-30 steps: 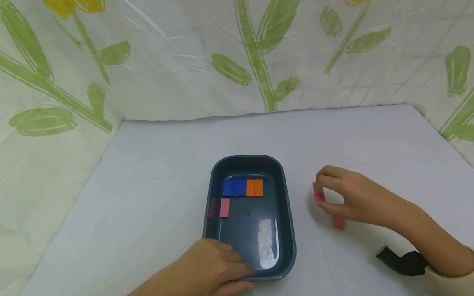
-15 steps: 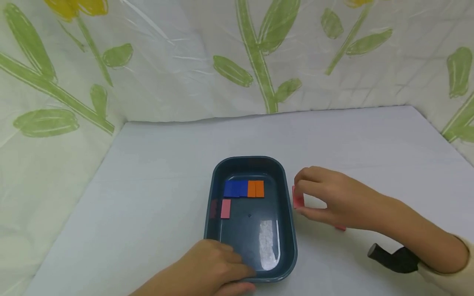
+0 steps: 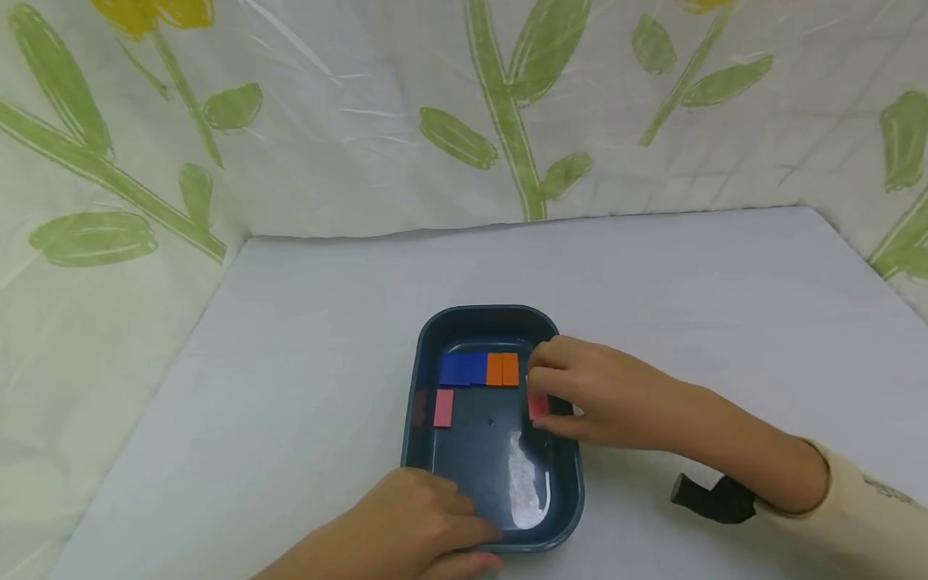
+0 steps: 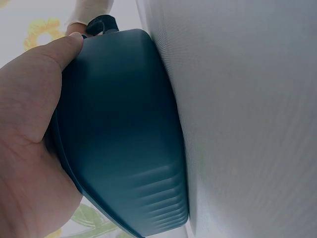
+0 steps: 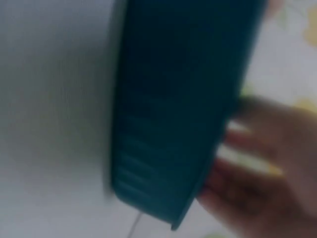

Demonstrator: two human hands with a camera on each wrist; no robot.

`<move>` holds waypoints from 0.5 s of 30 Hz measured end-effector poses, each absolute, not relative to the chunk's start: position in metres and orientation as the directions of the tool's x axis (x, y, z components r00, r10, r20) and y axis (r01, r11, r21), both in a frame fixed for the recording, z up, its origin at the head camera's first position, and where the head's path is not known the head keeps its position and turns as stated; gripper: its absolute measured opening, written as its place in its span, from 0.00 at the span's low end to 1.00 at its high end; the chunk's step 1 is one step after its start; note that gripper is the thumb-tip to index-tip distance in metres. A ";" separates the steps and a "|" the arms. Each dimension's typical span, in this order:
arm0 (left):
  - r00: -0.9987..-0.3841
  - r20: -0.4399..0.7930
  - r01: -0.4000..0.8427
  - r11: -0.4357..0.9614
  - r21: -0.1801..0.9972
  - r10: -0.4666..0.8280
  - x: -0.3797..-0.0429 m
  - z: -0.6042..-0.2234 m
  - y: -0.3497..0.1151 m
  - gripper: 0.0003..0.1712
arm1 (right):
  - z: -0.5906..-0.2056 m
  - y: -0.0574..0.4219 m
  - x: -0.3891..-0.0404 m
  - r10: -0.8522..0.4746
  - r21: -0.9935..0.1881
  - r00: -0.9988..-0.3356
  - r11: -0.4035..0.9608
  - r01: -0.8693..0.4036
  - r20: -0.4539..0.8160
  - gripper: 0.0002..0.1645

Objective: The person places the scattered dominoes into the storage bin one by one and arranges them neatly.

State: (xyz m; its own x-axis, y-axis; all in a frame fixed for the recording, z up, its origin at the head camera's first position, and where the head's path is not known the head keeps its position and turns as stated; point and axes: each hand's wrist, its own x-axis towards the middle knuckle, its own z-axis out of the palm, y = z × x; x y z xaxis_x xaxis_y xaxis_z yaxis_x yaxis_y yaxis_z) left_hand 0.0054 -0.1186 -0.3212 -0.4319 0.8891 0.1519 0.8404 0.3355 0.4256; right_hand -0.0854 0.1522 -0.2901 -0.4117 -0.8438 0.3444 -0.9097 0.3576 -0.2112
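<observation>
A dark teal tray (image 3: 493, 483) stands on the white table. My left hand (image 3: 413, 524) grips its near left rim, fingers inside; in the left wrist view the thumb (image 4: 67, 47) lies along the rim. Over the tray's right side, my right hand (image 3: 602, 395) pinches a pink rectangular tile (image 3: 537, 405) between thumb and fingers. Inside the tray, blue tiles (image 3: 464, 369) and two orange tiles (image 3: 503, 370) lie side by side in a row. Below that row's left end lies another pink tile (image 3: 443, 408). The right wrist view is blurred, and the held tile is hard to make out there.
A black band with a stub (image 3: 714, 499) sits at the right wrist, low over the table (image 3: 304, 338). White sheeting (image 3: 326, 161) painted with green leaves and yellow flowers rises behind the table and at its sides.
My right hand has carried the pink tile leftward from the table to above the tray. A pink tile seen earlier on the table is now out of sight. The left hand stays put.
</observation>
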 end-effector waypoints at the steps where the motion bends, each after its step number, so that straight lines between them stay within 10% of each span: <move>1: -0.431 0.157 0.843 0.335 0.420 0.889 0.005 -0.321 -0.119 0.16 | -0.291 0.149 -0.086 -0.847 -0.206 -0.418 0.368 -0.907 0.328 0.13; 15: -0.407 0.203 0.869 0.308 0.388 0.891 0.005 -0.321 -0.119 0.13 | -0.307 0.108 -0.089 -0.873 -0.176 -0.462 0.435 -0.883 0.157 0.13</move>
State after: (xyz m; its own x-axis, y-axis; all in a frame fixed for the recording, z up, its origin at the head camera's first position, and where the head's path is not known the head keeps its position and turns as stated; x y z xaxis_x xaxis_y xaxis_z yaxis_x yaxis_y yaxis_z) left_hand 0.0048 -0.1188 -0.3208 -0.4069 0.8906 0.2030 0.8685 0.3084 0.3880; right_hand -0.0886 0.1075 -0.3072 -0.4617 -0.8729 0.1574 -0.8829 0.4353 -0.1761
